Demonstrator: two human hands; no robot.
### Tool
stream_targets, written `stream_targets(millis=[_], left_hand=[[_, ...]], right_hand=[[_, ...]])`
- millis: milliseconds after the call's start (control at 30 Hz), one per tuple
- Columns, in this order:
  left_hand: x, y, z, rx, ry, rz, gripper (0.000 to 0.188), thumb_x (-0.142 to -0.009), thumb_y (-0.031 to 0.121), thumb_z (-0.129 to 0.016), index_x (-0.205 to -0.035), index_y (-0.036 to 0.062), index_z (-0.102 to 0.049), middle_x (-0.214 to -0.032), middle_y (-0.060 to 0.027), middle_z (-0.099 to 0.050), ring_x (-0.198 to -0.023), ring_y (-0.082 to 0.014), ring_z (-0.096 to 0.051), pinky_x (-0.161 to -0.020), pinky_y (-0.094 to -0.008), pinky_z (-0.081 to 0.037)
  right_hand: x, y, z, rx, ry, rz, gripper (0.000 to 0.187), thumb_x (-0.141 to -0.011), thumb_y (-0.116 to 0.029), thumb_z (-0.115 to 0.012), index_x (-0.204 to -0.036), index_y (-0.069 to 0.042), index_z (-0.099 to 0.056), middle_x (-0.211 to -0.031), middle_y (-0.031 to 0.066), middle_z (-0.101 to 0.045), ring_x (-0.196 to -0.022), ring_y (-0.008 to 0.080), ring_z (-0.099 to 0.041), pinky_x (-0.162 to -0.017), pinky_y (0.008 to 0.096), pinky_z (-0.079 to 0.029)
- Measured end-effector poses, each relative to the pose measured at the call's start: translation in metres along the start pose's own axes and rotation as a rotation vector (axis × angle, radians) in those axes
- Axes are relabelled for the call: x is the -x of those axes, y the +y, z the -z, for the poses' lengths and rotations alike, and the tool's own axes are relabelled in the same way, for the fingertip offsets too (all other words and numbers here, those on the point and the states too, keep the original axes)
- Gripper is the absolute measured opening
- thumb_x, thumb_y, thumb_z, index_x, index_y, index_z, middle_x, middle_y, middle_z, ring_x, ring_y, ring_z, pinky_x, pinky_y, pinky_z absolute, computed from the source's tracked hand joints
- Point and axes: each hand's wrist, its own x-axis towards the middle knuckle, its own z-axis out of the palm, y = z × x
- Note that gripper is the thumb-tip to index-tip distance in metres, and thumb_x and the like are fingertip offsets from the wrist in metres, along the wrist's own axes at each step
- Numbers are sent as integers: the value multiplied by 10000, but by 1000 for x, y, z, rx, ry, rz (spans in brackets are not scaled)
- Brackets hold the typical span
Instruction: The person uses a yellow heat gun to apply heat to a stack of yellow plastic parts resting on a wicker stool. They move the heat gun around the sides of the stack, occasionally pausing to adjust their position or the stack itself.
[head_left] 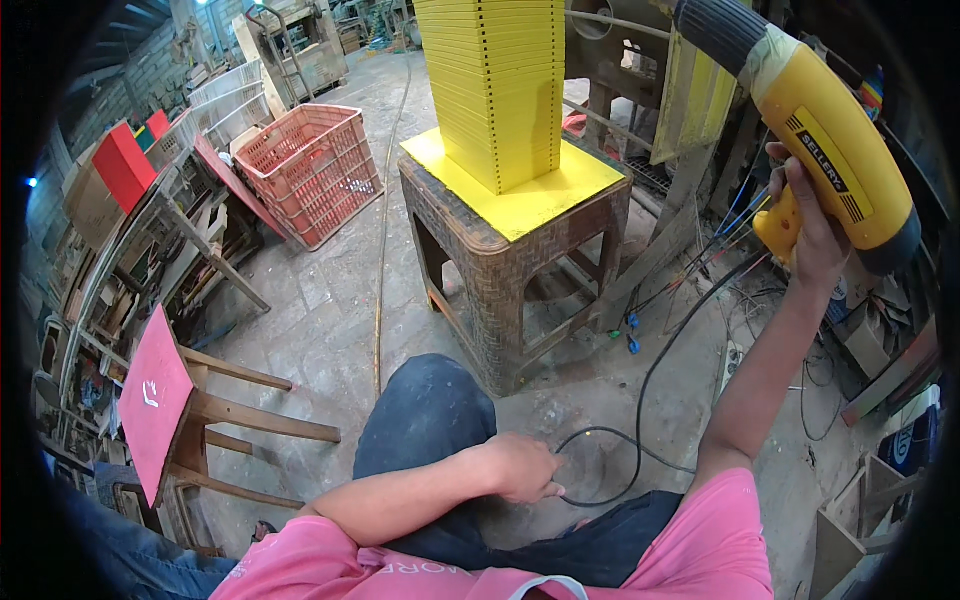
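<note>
In my raised right hand (815,225) is a yellow heat gun (830,140) with a dark nozzle and dark rear cap; my fingers wrap round its handle. Its black cable (655,375) hangs down and loops beside my left hand (525,468). That hand is curled over my lap, and the loop runs into its fingers. Ahead of me, a tall stack of yellow pieces (495,110) with dark holes along the corner stands on a yellow sheet (535,205). The sheet lies on a brown woven-pattern stool (495,275). The heat gun's nozzle is to the right of the stack, apart from it.
A red plastic crate (315,180) stands at the far left. Nearer lies a tipped wooden stool with a pink top (158,400), its legs toward me. A red box (123,168) sits on the left rack. Loose cables and wooden boards crowd the right side.
</note>
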Motion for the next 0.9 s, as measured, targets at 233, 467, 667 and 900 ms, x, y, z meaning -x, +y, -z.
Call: stream_targets(millis=[233, 467, 667, 900], left_hand=[[3, -2, -3, 3, 47, -4, 507, -950, 446, -434, -1141, -6, -559, -1054, -239, -616, -1029, -399, -589, -906, -479, -450], [3, -3, -2, 6, 52, -9, 504, -949, 444, -438, -1145, -4, -559, -1058, -238, -618, -1027, -410, -588, -910, -482, -448], [1, -2, -1, 11, 52, -11, 506, -950, 443, -437, -1164, 0, -551, -1075, -240, -612, -1042, -406, -583, -917, -483, -444], [3, 0, 1, 21, 38, -20, 501, -950, 436, -436, -1180, 3, -542, -1076, -239, -611, -1053, -403, -579, -917, -482, -444]], right_hand=[[10, 29, 73, 334, -261, -204, 450, -729, -36, -784, -1141, -21, -603, -1017, 73, -662, -868, 179, -634, -744, 304, -533], [21, 34, 113, 228, -306, -239, 601, -673, -39, -828, -1212, -39, -562, -1103, 64, -636, -1000, 196, -619, -839, 345, -530], [4, 14, 56, 276, -92, -11, 388, -765, -28, -757, -1125, -1, -616, -1001, 89, -669, -844, 166, -638, -752, 288, -519], [6, 15, 16, 252, -120, -82, 376, -718, -11, -798, -1061, -7, -644, -984, 62, -686, -887, 141, -650, -738, 253, -530]])
